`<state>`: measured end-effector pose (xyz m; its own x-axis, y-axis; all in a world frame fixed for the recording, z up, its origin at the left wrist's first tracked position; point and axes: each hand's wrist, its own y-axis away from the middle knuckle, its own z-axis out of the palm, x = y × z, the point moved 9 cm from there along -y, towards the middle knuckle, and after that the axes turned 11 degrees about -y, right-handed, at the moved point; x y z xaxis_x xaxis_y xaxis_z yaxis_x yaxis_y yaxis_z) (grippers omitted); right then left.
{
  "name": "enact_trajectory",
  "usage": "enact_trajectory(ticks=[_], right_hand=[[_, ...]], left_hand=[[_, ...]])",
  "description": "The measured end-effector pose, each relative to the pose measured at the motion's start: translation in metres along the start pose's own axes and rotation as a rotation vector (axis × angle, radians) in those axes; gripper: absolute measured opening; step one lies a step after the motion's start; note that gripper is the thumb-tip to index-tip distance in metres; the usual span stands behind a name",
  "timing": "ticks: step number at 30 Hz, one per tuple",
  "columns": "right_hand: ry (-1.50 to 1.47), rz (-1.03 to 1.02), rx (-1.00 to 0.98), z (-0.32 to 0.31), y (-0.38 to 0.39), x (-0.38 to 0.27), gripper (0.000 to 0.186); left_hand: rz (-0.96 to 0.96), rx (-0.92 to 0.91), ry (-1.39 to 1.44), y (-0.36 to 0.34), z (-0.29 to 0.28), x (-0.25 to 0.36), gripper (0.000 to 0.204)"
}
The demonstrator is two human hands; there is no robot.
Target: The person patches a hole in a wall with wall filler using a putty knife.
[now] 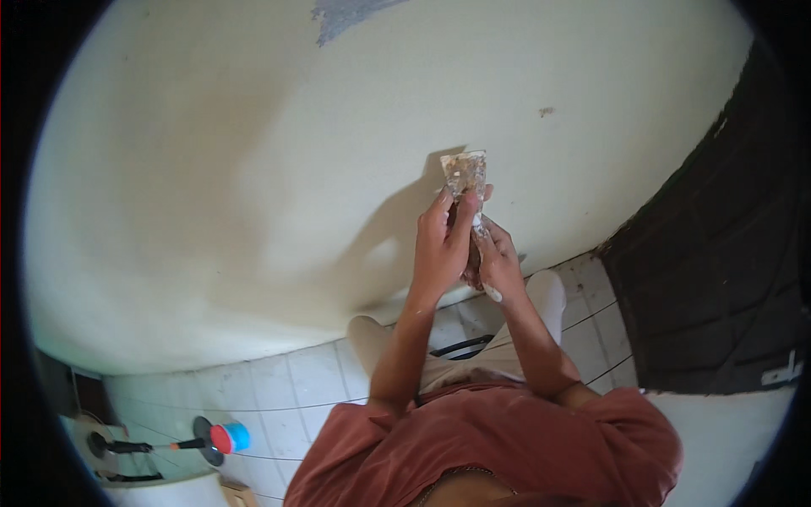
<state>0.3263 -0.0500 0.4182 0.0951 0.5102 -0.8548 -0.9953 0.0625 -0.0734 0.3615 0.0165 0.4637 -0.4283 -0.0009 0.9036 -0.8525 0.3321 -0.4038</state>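
Note:
Both hands meet in front of the pale wall around a putty knife (463, 169), its wide blade pointing up and crusted with brown and white residue. My left hand (441, 245) is closed around the lower blade area, with the thumb laid across it. Lower down and to the right, my right hand (500, 264) grips the handle part. Below the fingers a dirty brown piece with a pale rounded end shows; whether it belongs to the same tool or to a second one, I cannot tell. The fingers partly hide the tool's middle.
The cream wall (279, 169) carries a grey patch (346, 17) at the top and a small brown mark (547, 111). A dark door (718, 237) stands at right. White floor tiles (317, 372) lie below. At lower left are a blue and pink container (231, 438) and a black-handled object (131, 447).

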Motion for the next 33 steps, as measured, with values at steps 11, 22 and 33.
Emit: enact_trajectory(ticks=[11, 22, 33], right_hand=[[-0.107, -0.104, 0.079, -0.01, -0.017, 0.032, 0.026], [-0.196, -0.051, 0.166, -0.021, -0.01, 0.042, 0.027], [-0.118, -0.157, 0.108, -0.017, -0.011, 0.035, 0.023]], left_hand=[[-0.055, 0.093, 0.046, -0.026, -0.001, -0.02, 0.034], [-0.135, -0.078, 0.014, -0.014, 0.017, -0.019, 0.036], [-0.272, 0.012, 0.173, -0.015, 0.005, -0.031, 0.042]])
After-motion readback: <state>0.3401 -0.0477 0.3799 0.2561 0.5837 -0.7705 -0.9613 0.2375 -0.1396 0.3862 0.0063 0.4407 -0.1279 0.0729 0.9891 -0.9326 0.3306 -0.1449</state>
